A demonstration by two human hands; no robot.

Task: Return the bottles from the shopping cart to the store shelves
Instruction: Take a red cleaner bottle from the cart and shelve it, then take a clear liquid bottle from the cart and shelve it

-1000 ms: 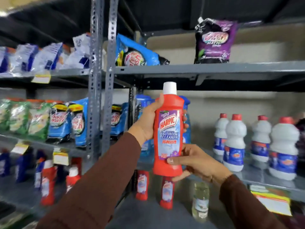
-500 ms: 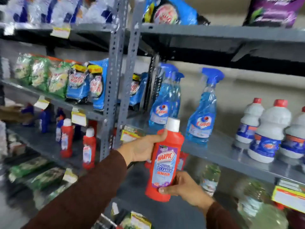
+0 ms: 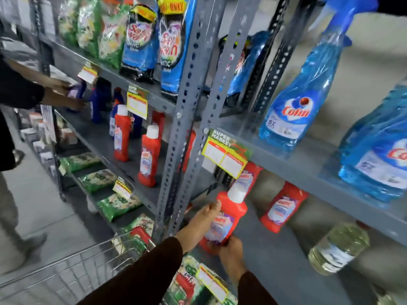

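where the grey shelf (image 3: 273, 256) lies bare, red bottle (image 3: 229, 219) in both hands

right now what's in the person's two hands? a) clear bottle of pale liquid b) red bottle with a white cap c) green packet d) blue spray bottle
b: the left hand and right hand both grip the red bottle with its white cap, low by the lower shelf.

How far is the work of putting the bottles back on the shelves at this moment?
Done: matching red bottles already stand on the lower shelf. In hand: the left hand and right hand hold one red bottle low at that shelf, not yet set down. Left: placing it; the cart contents are too blurred to count.
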